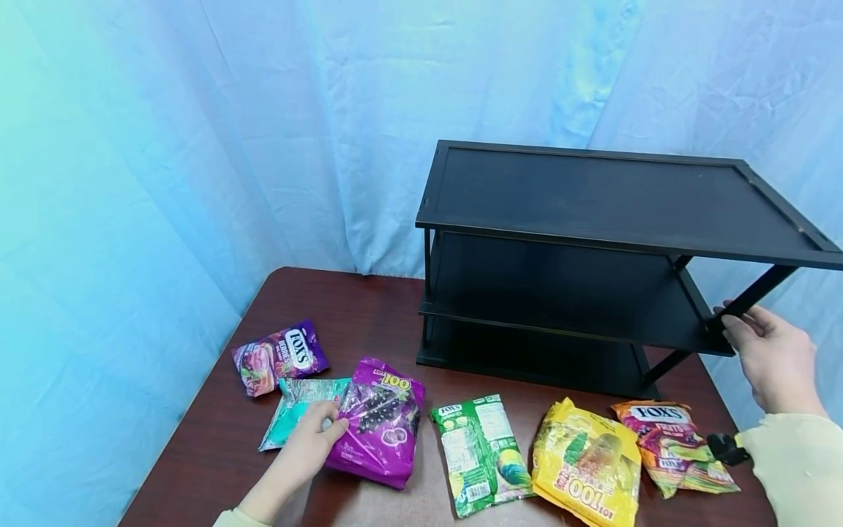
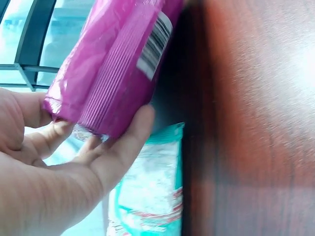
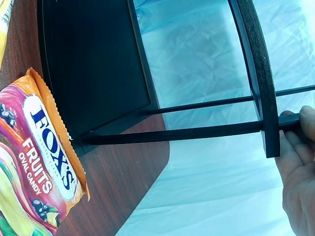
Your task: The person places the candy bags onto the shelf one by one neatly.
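Note:
My left hand (image 1: 309,439) pinches the left edge of a purple candy bag (image 1: 385,428) with grapes printed on it. In the left wrist view the purple bag (image 2: 113,64) is tilted up off the table, its barcode side showing. Beneath and beside it lies a teal bag (image 1: 290,413), partly hidden by the hand. Over on the right, my right hand (image 1: 773,355) grips a post of a black three-tier rack (image 1: 619,201), just above its middle shelf. The right wrist view shows thumb and fingers wrapped round that post, cut off at the image edge.
A purple Fox's Berries bag (image 1: 279,359) lies at the table's left. In front of the rack are a green bag (image 1: 484,457), a yellow bag (image 1: 586,465) and an orange Fox's Fruits bag (image 1: 665,432). Blue curtains (image 1: 263,132) hang behind the brown table (image 1: 197,461).

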Demonstrator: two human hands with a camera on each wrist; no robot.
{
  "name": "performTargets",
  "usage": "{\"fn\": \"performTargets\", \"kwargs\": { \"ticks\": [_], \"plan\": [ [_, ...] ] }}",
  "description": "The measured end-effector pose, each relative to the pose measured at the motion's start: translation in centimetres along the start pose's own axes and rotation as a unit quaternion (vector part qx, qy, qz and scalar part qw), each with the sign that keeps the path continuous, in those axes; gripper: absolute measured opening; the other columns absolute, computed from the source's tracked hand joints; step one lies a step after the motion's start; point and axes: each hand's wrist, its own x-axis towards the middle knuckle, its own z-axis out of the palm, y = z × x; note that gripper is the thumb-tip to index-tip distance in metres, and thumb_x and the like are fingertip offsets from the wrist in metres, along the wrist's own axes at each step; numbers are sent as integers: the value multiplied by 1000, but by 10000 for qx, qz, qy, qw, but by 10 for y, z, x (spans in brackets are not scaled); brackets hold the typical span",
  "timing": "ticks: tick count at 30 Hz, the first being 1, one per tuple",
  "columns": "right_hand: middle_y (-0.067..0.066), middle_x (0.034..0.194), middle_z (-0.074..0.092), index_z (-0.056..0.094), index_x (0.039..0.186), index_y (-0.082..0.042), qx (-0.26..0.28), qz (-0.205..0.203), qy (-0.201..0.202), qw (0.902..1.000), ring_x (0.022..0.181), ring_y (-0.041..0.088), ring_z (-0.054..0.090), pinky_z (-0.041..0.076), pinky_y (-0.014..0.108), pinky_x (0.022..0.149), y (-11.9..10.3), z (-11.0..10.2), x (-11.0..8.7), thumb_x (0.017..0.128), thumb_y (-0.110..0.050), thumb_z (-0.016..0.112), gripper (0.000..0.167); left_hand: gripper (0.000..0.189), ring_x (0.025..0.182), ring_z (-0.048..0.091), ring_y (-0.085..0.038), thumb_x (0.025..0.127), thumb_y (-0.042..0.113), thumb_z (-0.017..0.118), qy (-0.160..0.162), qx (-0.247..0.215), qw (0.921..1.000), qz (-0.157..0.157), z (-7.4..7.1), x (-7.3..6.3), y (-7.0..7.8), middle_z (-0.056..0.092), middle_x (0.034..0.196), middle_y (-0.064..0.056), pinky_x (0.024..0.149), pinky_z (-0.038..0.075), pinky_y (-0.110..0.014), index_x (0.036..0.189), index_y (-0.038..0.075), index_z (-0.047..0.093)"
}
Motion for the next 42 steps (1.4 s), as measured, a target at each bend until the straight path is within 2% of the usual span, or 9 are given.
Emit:
{"fn": "performTargets", "kwargs": {
  "ticks": [3, 9, 16, 22, 30, 36, 38, 40, 42],
  "plan": [
    [29, 149, 48, 41, 155, -3, 0, -19, -1, 10000, 134, 52, 46, 39, 68, 104, 0, 0, 0, 113, -34, 32, 53, 19, 125, 54, -38, 101, 14, 61, 254, 10, 9994, 235, -5, 1, 3, 55, 138, -20, 99, 47, -53, 84, 11, 52],
    [27, 150, 48, 42, 156, -5, 28, 23, 6, 10000, 135, 51, 46, 39, 68, 105, 0, -1, 0, 113, -34, 32, 53, 20, 122, 56, -35, 100, 9, 62, 660, 279, 9949, 714, -12, 4, 6, 57, 137, -19, 93, 50, -45, 83, 12, 53],
    [26, 152, 47, 41, 156, -6, 92, 69, -39, 9999, 137, 50, 44, 37, 67, 108, -3, -2, -2, 113, -35, 32, 53, 24, 103, 60, -24, 97, 6, 66, 1086, 713, 9845, 1176, -14, 5, 10, 61, 130, -12, 82, 49, -36, 79, 15, 52],
    [26, 152, 47, 41, 156, -6, 108, 76, -41, 9999, 137, 50, 44, 37, 67, 108, -2, -1, -2, 112, -36, 33, 53, 24, 91, 58, -19, 94, 3, 69, 1373, 1045, 9722, 1584, -12, 6, 15, 63, 124, -10, 79, 47, -36, 81, 16, 53],
    [25, 153, 46, 41, 156, -8, 122, 79, -27, 9999, 138, 49, 45, 37, 66, 109, 0, 0, -1, 112, -36, 33, 53, 24, 87, 61, -20, 87, -3, 75, 1949, 1502, 9445, 2177, -7, 8, 22, 62, 116, -11, 71, 50, -35, 84, 11, 56],
    [25, 153, 46, 41, 156, -8, 166, 66, -31, 9998, 139, 48, 44, 36, 65, 109, -1, 1, -2, 112, -36, 33, 53, 26, 71, 54, -11, 84, 0, 79, 2025, 1891, 9323, 2326, 1, 9, 26, 60, 114, -7, 57, 48, -25, 82, 11, 56],
    [25, 153, 46, 41, 156, -8, 186, 62, -35, 9998, 139, 48, 44, 36, 65, 110, -1, 1, -2, 112, -36, 32, 53, 26, 66, 51, -9, 83, 1, 81, 2040, 2069, 9253, 2436, 3, 10, 26, 59, 113, -5, 54, 46, -24, 81, 12, 57],
    [25, 152, 47, 41, 157, -8, 183, 63, -27, 9998, 138, 48, 44, 36, 66, 109, -1, 1, -2, 112, -36, 32, 54, 26, 63, 51, -10, 81, 1, 83, 2094, 2264, 9122, 2699, 6, 10, 27, 59, 113, -4, 52, 46, -25, 82, 11, 59],
    [25, 152, 47, 41, 157, -8, 168, 63, -14, 9998, 138, 49, 45, 37, 66, 109, -1, 1, -1, 112, -37, 32, 54, 27, 62, 52, -12, 78, 0, 84, 2177, 2456, 8933, 3070, 8, 10, 28, 60, 112, -5, 53, 47, -28, 82, 11, 59]
  ]
}}
